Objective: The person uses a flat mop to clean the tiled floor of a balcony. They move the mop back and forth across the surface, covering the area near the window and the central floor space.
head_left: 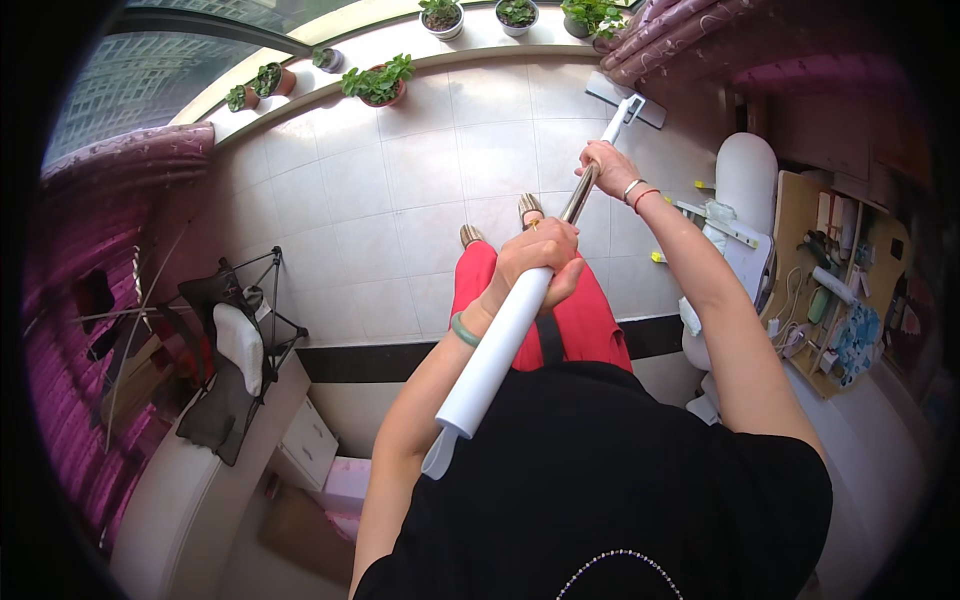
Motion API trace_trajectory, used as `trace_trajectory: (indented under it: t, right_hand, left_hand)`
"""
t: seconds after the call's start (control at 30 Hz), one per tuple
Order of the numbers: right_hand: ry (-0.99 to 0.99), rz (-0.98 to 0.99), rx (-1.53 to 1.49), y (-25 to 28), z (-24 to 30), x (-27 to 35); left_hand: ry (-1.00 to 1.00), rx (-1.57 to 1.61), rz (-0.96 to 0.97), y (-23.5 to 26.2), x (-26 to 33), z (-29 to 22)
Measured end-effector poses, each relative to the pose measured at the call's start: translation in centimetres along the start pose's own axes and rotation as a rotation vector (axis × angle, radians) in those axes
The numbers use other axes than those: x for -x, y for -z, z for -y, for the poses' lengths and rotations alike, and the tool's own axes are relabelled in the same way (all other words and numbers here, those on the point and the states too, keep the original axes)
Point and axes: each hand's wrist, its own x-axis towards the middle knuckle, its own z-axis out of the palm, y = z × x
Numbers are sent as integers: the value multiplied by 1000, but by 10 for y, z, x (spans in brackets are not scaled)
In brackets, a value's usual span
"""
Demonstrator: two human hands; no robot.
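Left hand [540, 255] wraps white handle [497, 345], right hand [605, 168] clasps metal shaft [578, 200] | flat mop [571, 212] points to one o'clock, head [649, 112] near purple curtain [665, 38] | overlong push there might snag the curtain!

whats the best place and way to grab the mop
Probably two-handed: white sleeve with the left hand from the left, metal pole with the right hand from the right. The mop is long, slim and slants forward to its wide flat head.
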Motion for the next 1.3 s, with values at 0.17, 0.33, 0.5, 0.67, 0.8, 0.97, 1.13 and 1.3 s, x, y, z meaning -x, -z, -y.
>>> trace_trajectory:
  t: [0.17, 0.33, 0.5, 0.67, 0.8, 0.97, 1.13, 1.3]
  right_hand:
    - [-24, 269, 93, -2, -21, -10]
    - [185, 146, -109, -53, 92, 3]
    - [335, 129, -260, -105, 234, 30]
    - [415, 248, -386, -116, 315, 32]
    - [448, 388, -323, -88, 294, 33]
    - [311, 280, -287, -48, 186, 46]
    - [44, 58, -101, -10, 28, 47]
    - [-141, -123, -53, -9, -106, 62]
  left_hand:
    - [42, -19, 148, 1, 1, -4]
    - [155, -4, 140, 81, 33, -83]
    - [312, -137, 88, 149, 47, -200]
    - [297, -266, -107, 158, 51, -249]
    - [208, -175, -91, 137, 45, -235]
    - [159, -17, -20, 78, 25, -173]
    - [145, 128, 22, -3, 5, -52]
    - [61, 118, 84, -82, -5, 42]
